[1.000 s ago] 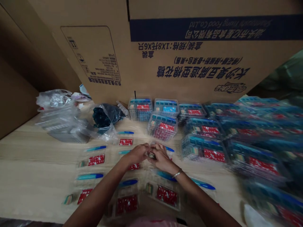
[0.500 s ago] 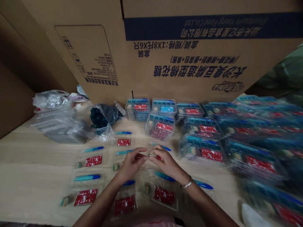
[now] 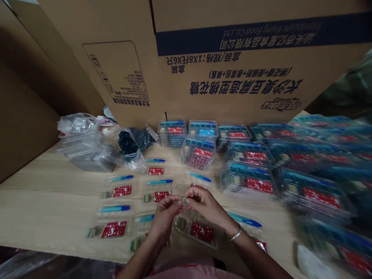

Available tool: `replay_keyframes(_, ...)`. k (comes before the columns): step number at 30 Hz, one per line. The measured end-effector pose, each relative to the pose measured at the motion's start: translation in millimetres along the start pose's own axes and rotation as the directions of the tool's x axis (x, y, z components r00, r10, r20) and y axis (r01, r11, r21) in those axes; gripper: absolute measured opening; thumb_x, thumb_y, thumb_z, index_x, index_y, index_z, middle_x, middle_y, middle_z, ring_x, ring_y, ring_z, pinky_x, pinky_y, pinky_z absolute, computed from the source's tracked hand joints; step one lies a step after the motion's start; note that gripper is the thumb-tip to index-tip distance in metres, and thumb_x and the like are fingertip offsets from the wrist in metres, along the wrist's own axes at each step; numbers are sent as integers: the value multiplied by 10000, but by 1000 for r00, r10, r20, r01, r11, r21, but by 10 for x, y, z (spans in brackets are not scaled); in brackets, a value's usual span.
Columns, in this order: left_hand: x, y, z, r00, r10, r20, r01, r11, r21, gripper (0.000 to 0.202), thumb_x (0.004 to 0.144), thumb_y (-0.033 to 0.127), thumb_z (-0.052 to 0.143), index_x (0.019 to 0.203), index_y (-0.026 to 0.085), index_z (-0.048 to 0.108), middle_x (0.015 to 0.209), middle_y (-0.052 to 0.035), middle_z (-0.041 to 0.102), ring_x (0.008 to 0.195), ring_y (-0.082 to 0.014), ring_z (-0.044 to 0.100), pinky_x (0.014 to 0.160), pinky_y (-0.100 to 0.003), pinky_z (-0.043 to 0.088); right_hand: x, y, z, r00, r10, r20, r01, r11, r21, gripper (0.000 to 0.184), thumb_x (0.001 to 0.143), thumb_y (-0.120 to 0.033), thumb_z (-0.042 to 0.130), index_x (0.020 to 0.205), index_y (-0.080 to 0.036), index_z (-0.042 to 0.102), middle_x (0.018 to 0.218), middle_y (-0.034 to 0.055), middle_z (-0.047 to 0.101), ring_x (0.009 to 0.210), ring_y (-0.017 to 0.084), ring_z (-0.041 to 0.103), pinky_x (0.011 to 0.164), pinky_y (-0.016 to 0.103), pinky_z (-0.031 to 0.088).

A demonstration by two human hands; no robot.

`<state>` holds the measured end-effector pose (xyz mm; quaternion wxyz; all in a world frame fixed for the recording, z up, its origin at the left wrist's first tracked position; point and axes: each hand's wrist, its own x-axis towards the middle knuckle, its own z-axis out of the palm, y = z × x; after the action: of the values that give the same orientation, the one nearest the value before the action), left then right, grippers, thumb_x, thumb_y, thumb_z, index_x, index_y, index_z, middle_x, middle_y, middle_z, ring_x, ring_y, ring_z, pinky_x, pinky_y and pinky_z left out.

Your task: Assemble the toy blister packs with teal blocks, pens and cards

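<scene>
My left hand (image 3: pixel 166 213) and my right hand (image 3: pixel 205 204) meet above the table, thumbs and fingers pinched on a small striped block (image 3: pixel 183 200), tan and greenish. Below and around them lie several clear trays (image 3: pixel 213 245). Most carry a red dotted packet (image 3: pixel 202 231), a blue pen-like stick (image 3: pixel 245 219) and a similar striped block (image 3: pixel 147 198). My forearms hide parts of the nearest trays. To the left, another tray shows a red packet (image 3: pixel 114 229), a blue stick (image 3: pixel 115 208) and a striped block (image 3: pixel 92 232).
Stacked filled trays (image 3: pixel 247 182) cover the table's right side, some blurred. Behind stands a large printed cardboard box (image 3: pixel 174 93). Clear plastic trays in a bag (image 3: pixel 90 157) and a bag of dark pieces (image 3: pixel 130 143) lie back left. Something white (image 3: pixel 312 263) is at front right.
The view has shifted slightly, and the table's front edge now shows at lower left. Both hands have come lower and closer together, and the left fingers now touch the striped block too.
</scene>
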<state>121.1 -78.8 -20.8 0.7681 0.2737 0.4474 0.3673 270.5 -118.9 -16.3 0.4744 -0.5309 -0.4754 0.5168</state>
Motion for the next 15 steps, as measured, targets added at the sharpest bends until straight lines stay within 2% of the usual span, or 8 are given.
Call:
replay_keyframes(3,-55,25,19,997,-79,20,80,993,-85,348,395,262,895,655,135,701,615,-2,687,543,-93,613,553,-183,484,-15,14,29,1000,23,-7,-22,999,45,180,753,-344,607,812,-184,549,690,-31,546,618,117,530,589,242,415)
replay_keyframes(6,-83,58,65,993,-119,24,121,978,-171,327,396,212,895,635,120,693,610,-8,684,552,-86,617,555,-167,492,-21,59,79,994,1,-106,6,998,62,205,732,-343,627,837,-188,545,679,-34,544,616,120,525,584,242,417)
replay_keyframes(9,-86,64,115,991,-133,-10,127,964,-232,299,396,153,887,611,120,682,596,0,679,537,-79,612,529,-153,485,-39,95,128,975,-68,-213,68,998,-10,153,740,-326,608,745,-185,549,653,-31,526,614,114,497,580,233,402)
replay_keyframes(15,-70,-18,164,990,-96,-101,70,970,-233,343,341,173,900,601,125,681,588,9,675,519,-80,605,508,-159,481,-81,73,130,964,-125,-236,102,989,-108,110,776,-287,538,743,-183,553,622,-31,536,582,110,493,543,217,387)
